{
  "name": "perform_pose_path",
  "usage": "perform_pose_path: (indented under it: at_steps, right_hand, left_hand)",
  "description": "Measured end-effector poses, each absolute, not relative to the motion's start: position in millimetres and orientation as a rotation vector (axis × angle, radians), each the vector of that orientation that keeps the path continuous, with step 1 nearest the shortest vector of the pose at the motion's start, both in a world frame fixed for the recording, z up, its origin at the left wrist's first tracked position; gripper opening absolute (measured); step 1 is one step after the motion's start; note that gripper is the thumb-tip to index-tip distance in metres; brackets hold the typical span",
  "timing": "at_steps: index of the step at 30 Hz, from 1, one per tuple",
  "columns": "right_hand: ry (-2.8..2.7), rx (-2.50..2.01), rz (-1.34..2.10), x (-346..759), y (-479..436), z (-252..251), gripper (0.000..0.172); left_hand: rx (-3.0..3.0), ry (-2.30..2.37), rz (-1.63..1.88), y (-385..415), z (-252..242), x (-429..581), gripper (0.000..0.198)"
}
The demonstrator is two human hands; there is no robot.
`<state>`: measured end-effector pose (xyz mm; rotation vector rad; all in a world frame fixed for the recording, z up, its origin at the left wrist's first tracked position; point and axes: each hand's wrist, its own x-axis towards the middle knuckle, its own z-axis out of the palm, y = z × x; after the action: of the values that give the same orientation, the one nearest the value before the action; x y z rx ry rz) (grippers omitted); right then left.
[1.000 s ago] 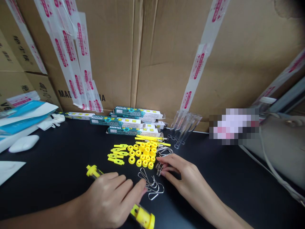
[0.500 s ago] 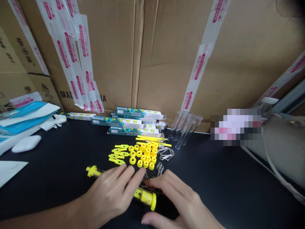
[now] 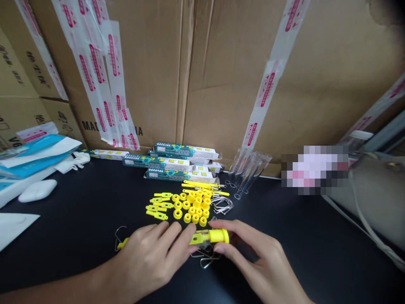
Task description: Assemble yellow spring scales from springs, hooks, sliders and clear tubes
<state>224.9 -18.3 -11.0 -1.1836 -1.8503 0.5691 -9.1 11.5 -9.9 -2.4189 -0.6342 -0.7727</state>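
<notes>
A clear tube with yellow end caps (image 3: 210, 236) lies across the black table (image 3: 79, 211) between my hands. My left hand (image 3: 152, 257) rests over its left part, fingers laid forward along the tube. My right hand (image 3: 253, 259) pinches the yellow cap at the tube's right end with thumb and forefinger. Under the tube lie bent wire clips (image 3: 205, 257). One more wire clip (image 3: 118, 236) sits by the tube's left tip. Just beyond my fingers is a pile of yellow plastic rings and pins (image 3: 186, 204).
Teal and white flat boxes (image 3: 171, 162) and clear empty tubes (image 3: 248, 171) lie at the table's back, against taped cardboard cartons (image 3: 221, 76). A white case (image 3: 37, 190), blue and white packets (image 3: 34, 154) and a paper sheet (image 3: 14, 223) sit at the left. A grey bag (image 3: 376, 194) is at the right.
The tube has swung from a diagonal to lie level, its right cap raised. My right hand has come from the small clips to the tube's right cap and pinched it.
</notes>
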Motion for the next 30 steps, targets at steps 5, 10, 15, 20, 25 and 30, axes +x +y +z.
perform_pose_path:
  at_steps: [5, 10, 15, 20, 25, 30]
  right_hand:
    - [-1.578, -1.188, 1.087, 228, -11, -12, 0.020]
    - [-1.371, -1.006, 1.433, 227, -8, -11, 0.022]
    - [-1.352, -1.037, 1.467, 230, -6, -5, 0.026]
    - [-1.786, -1.210, 0.706, 249, 3, 3, 0.025]
    - [-2.042, -1.284, 0.374, 266, 12, 2, 0.028]
    - [-1.910, -1.407, 0.511, 268, 13, -3, 0.026]
  left_hand:
    - [-2.391, -0.662, -0.771, 11, -9, -9, 0.023]
    - [-2.394, -0.667, -0.770, 10, -7, -8, 0.023]
    - [-2.408, -0.683, -0.760, 9, -7, -9, 0.023]
    - [-2.417, -0.708, -0.739, 10, -6, -8, 0.024]
    - [-2.416, -0.707, -0.744, 11, -6, -7, 0.023]
    - [-2.417, -0.675, -0.766, 11, -6, -8, 0.025]
